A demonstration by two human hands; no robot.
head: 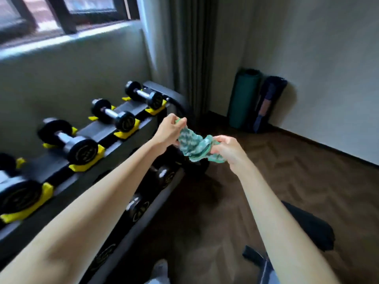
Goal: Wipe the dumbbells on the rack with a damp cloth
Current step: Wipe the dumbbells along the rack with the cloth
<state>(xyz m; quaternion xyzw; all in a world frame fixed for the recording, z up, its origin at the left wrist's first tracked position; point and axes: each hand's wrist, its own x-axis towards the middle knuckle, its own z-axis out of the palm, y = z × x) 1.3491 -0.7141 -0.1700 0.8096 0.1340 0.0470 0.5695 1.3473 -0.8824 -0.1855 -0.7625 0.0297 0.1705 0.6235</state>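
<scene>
A crumpled green and white cloth [195, 145] hangs in the air between both hands, just right of the rack's far end. My left hand [169, 131] pinches its upper left corner. My right hand [228, 149] grips its bunched right side. The dark rack [110, 131] runs along the wall at left. On its top shelf several black dumbbells with chrome handles lie in yellow cradles: the farthest [143, 94], a second [112, 114], a third [68, 141]. More dumbbells [164, 175] sit on the lower shelf, partly hidden by my left arm.
Two rolled mats, one teal [244, 99] and one dark [267, 105], lean in the far corner by a grey curtain [188, 58]. A window sill runs above the rack. Dark wooden floor [276, 181] lies to the right. A black object [307, 226] lies near my right arm.
</scene>
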